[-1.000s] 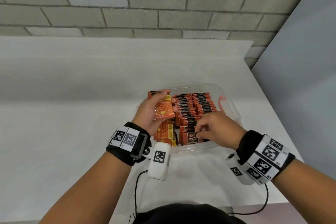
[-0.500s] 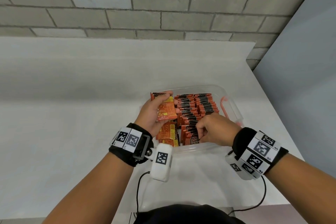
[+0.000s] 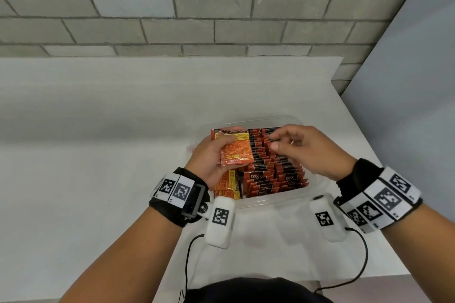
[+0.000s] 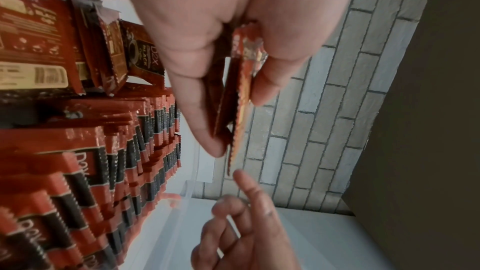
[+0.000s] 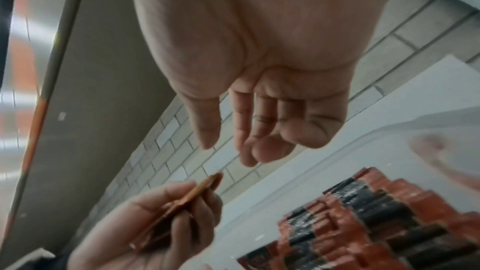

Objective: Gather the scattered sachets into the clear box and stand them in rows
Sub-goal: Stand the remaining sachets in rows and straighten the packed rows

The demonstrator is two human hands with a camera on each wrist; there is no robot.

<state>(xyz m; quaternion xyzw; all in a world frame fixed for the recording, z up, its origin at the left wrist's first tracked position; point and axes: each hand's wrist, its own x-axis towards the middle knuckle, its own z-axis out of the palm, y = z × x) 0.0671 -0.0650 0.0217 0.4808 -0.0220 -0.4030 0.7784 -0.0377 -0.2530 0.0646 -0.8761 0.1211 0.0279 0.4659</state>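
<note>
The clear box (image 3: 270, 201) sits on the white table and holds rows of upright red-and-black sachets (image 3: 278, 174). These rows (image 4: 103, 171) fill the left of the left wrist view, and the rows (image 5: 363, 223) also show low in the right wrist view. My left hand (image 3: 222, 141) hovers over the box's left side, gripping a thin stack of orange sachets (image 3: 236, 151) between thumb and fingers; the stack (image 4: 240, 93) appears edge-on. My right hand (image 3: 273, 141) hangs empty above the rows, its fingers (image 5: 246, 151) loosely bent, close to the stack's far corner.
Orange sachets (image 3: 227, 183) lie in the box's left column under my left hand. The table's right edge (image 3: 364, 145) runs close to the box, with a grey panel beyond. A brick wall (image 3: 221, 19) stands at the back. Wrist cables (image 3: 189, 253) trail near the front edge.
My right hand let go of the sachet at the front of the rows and rose up and away, to beside the stack in my left hand. The left hand stayed put.
</note>
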